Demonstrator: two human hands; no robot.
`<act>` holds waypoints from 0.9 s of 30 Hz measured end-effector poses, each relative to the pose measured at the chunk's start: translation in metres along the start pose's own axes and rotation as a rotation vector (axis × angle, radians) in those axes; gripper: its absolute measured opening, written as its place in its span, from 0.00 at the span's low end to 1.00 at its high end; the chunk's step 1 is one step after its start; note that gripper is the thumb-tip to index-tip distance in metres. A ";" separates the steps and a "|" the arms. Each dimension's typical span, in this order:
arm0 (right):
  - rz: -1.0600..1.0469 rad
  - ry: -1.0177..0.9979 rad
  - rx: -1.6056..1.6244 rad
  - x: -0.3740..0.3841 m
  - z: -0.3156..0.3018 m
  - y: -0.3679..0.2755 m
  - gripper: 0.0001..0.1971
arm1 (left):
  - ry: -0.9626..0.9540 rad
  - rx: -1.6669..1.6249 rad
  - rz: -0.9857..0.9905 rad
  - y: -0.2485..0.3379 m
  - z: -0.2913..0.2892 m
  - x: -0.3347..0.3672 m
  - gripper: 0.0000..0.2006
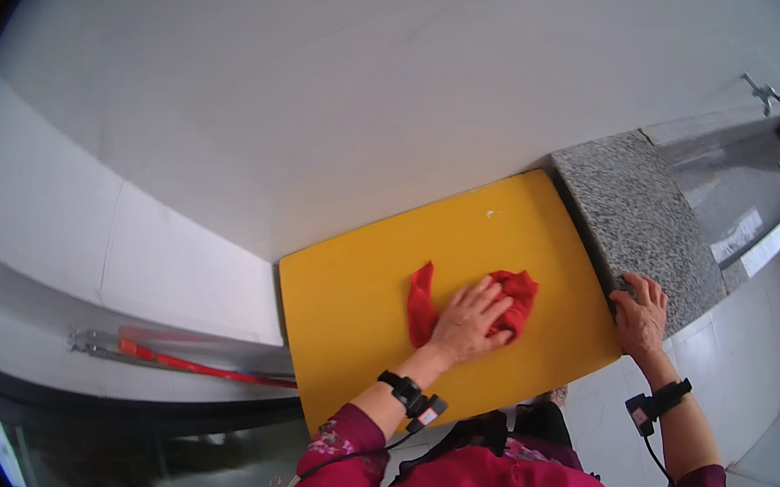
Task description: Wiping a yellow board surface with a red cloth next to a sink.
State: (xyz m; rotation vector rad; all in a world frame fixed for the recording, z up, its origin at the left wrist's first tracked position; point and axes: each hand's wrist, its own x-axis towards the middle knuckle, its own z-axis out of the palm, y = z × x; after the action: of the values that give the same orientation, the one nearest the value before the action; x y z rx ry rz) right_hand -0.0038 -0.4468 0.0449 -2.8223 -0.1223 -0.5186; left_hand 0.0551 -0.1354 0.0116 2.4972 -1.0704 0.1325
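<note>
A red cloth (516, 304) lies bunched on a yellow tabletop (376, 272), with a loose strip of it stretching out to the left of my wrist. My left hand (473, 318) presses down on the cloth, its fingers spread over the bunched part. On the near left corner of a speckled grey granite counter (634, 194) rests my right hand (642, 314), beside the table's right edge. Its fingers are slightly bent, thumb apart, and I see nothing held in them. Both wrists wear black straps with small devices and cables.
A pale wall (284, 77) borders the table's far side. To the right, a stone sink (742, 180) adjoins the counter, with a metal tap (763, 94) above it. Low on the left, a red and grey long-handled object (190, 366) lies beside the table.
</note>
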 end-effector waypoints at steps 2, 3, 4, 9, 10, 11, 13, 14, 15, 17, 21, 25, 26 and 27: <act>0.039 -0.020 -0.031 -0.001 -0.011 0.004 0.10 | 0.055 0.092 -0.073 -0.016 -0.006 0.011 0.25; 0.046 -0.043 -0.043 -0.003 -0.017 0.005 0.10 | 0.087 0.137 -0.129 -0.024 -0.010 0.024 0.25; 0.027 -0.045 -0.028 -0.004 -0.015 0.003 0.10 | 0.128 0.205 -0.216 -0.039 -0.008 0.032 0.24; -0.007 -0.094 0.043 -0.002 0.007 0.000 0.10 | 0.097 0.332 -0.619 -0.062 0.019 0.104 0.25; 0.002 -0.118 0.032 -0.005 0.001 0.001 0.11 | 0.041 0.282 -0.648 -0.037 0.020 0.123 0.26; -0.018 -0.139 0.039 -0.004 -0.003 -0.004 0.11 | 0.049 0.259 -0.594 -0.022 0.026 0.134 0.26; 0.006 -0.122 0.019 -0.006 -0.006 -0.007 0.11 | 0.001 0.244 -0.423 0.005 0.043 0.137 0.27; -0.011 -0.128 0.035 -0.007 -0.006 -0.005 0.11 | -0.024 0.208 -0.301 0.022 0.051 0.131 0.27; 0.001 -0.121 0.021 -0.009 -0.006 -0.003 0.11 | -0.047 0.177 -0.187 0.040 0.055 0.120 0.27; -0.001 -0.103 0.022 -0.010 -0.002 0.001 0.11 | -0.054 0.105 0.044 0.060 0.054 0.079 0.28; 0.018 -0.081 0.062 -0.009 -0.004 0.000 0.10 | -0.221 0.061 0.238 0.047 0.012 -0.012 0.31; 0.026 -0.145 0.027 -0.007 -0.011 0.001 0.10 | -0.145 0.134 0.001 0.000 -0.027 -0.029 0.29; 0.003 -0.143 0.037 -0.005 -0.009 -0.001 0.10 | -0.086 0.175 -0.092 -0.016 -0.021 -0.023 0.28; -0.022 -0.141 0.047 -0.004 -0.007 -0.002 0.10 | -0.025 0.217 -0.186 -0.027 -0.012 -0.013 0.28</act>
State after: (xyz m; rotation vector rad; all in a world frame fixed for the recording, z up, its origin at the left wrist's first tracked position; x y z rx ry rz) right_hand -0.0097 -0.4467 0.0501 -2.8126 -0.1910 -0.3173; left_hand 0.0659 -0.1051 0.0107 2.7848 -0.8668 0.1707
